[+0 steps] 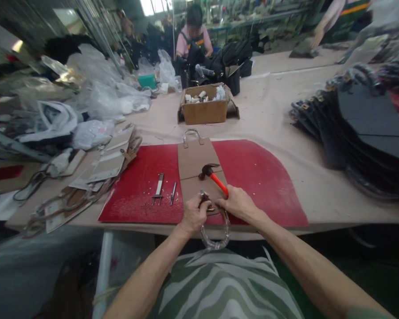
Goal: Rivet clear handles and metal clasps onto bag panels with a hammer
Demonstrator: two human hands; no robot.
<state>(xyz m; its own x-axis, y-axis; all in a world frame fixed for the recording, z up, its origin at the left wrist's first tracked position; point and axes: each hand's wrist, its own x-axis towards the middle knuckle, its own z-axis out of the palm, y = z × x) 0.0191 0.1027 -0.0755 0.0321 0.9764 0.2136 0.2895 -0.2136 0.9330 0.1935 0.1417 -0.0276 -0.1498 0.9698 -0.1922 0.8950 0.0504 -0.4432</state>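
Observation:
My right hand is closed round the orange handle of a claw hammer, whose dark head hovers over a beige bag panel. Pinched upright in my left hand is a short metal punch, its lower end hidden by the fingers, at the panel's near end. A plastic-wrapped handle loops off the table edge towards my body, and a second wrapped handle is fixed at the panel's far end. Left of the panel, a pronged metal tool and a slim metal rod lie on the red mat.
A cardboard box of small white pieces stands beyond the mat. Beige bag parts and plastic wrapping are heaped at left, dark panels stacked at right. A co-worker sits behind black bags; another person's arm reaches in far right.

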